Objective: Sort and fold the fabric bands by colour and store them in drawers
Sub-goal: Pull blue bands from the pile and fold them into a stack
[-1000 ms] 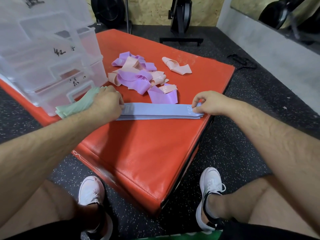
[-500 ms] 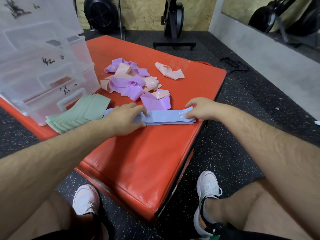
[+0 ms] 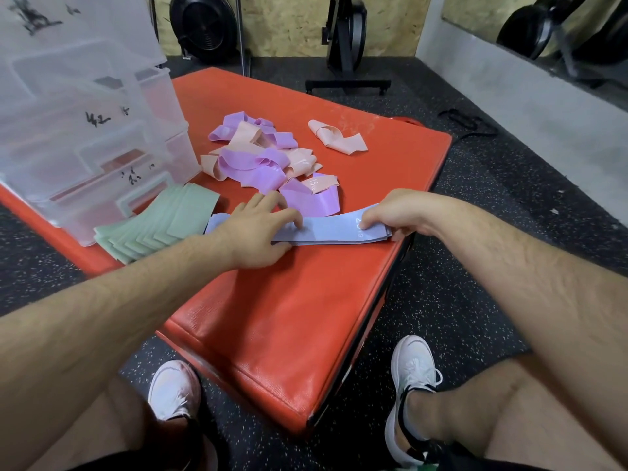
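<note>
A stack of light blue bands (image 3: 331, 229) lies flat near the front right edge of the red mat (image 3: 272, 317). My left hand (image 3: 260, 229) presses flat on its left half, fingers spread. My right hand (image 3: 390, 212) pinches the right end, which is lifted slightly off the mat. A fanned pile of folded green bands (image 3: 159, 226) lies to the left, against the clear plastic drawer unit (image 3: 78, 130). Behind the blue stack is a loose heap of purple and peach bands (image 3: 265, 161). One peach band (image 3: 336, 137) lies apart, farther back.
The drawer unit stands on the mat's left corner, its drawers marked with black handwriting. The mat sits on black speckled gym floor. Exercise machines stand against the far wall, and a grey ledge runs along the right. My knees and white shoes are below.
My left hand let go of the green bands, which now lie fanned by the drawers, and moved right onto the blue stack. My right hand has raised the stack's right end.
</note>
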